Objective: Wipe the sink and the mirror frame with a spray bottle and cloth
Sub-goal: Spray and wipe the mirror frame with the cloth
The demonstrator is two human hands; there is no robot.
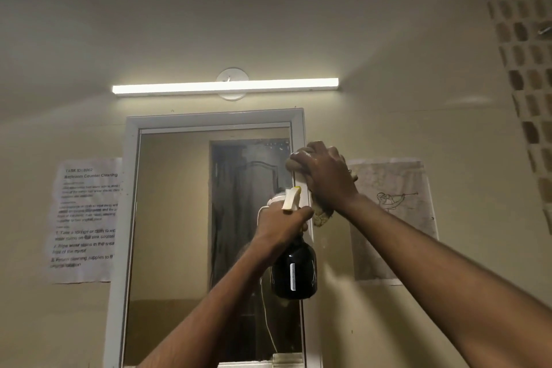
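Note:
A white-framed mirror (131, 176) hangs on the wall ahead; the glass reflects a dark door. My right hand (327, 176) presses a beige cloth (322, 216) against the frame's right side, high up, and the cloth hangs out below my palm. Just below and left of it, my left hand (283, 225) grips the neck of a dark spray bottle (294, 273) with a cream trigger head, held upright in front of the frame's right edge. The sink is out of view.
A lit tube lamp (225, 86) runs across the wall above the mirror. A printed instruction sheet (85, 218) is stuck left of the mirror and a sheet with a drawing (394, 218) right of it. Brown mosaic tiles (528, 69) run down the far right.

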